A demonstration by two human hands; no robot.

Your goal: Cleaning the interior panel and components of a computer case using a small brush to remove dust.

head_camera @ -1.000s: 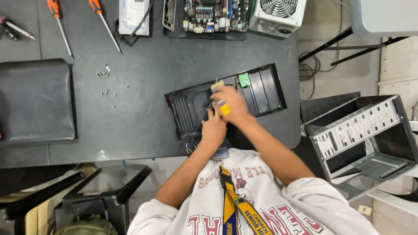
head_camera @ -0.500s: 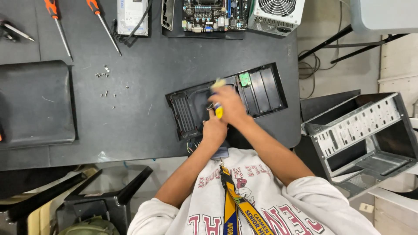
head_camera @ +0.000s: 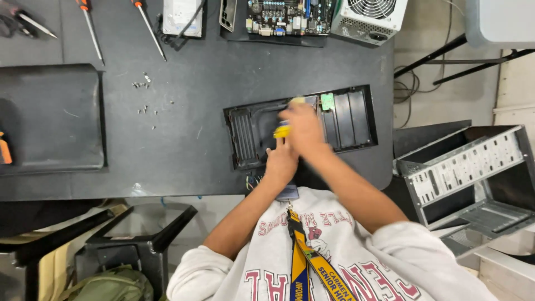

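**Ana:** Head view looks straight down on a dark table (head_camera: 195,161). Where are the hands?

**Ben:** Both are over the black plastic front panel (head_camera: 345,120) of a computer case, which lies flat, inner side up, near the table's front edge. The right hand (head_camera: 304,129) is closed around a yellow-handled tool (head_camera: 282,131); it is blurred, so I cannot tell what kind of tip the tool has. The left hand (head_camera: 281,163) rests on the panel's near edge just below the right, fingers stretched forward and pressed onto the plastic, holding nothing.

**Ana:** Anything on the panel itself?

**Ben:** A small green circuit piece (head_camera: 327,101) sits near its far edge, just right of the right hand. Thin coloured wires (head_camera: 252,181) poke out at the near edge by the left wrist.

**Ana:** And around it?

**Ben:** Loose screws (head_camera: 146,95) lie scattered well to the left. Two orange-handled screwdrivers (head_camera: 146,22) lie at the far left side. A motherboard (head_camera: 287,14) and a white power supply (head_camera: 370,14) with a fan grille sit at the far edge. A flat dark cover panel (head_camera: 50,117) lies at the left end. Off the table, to the right, an empty metal computer case (head_camera: 473,167) stands on its side.
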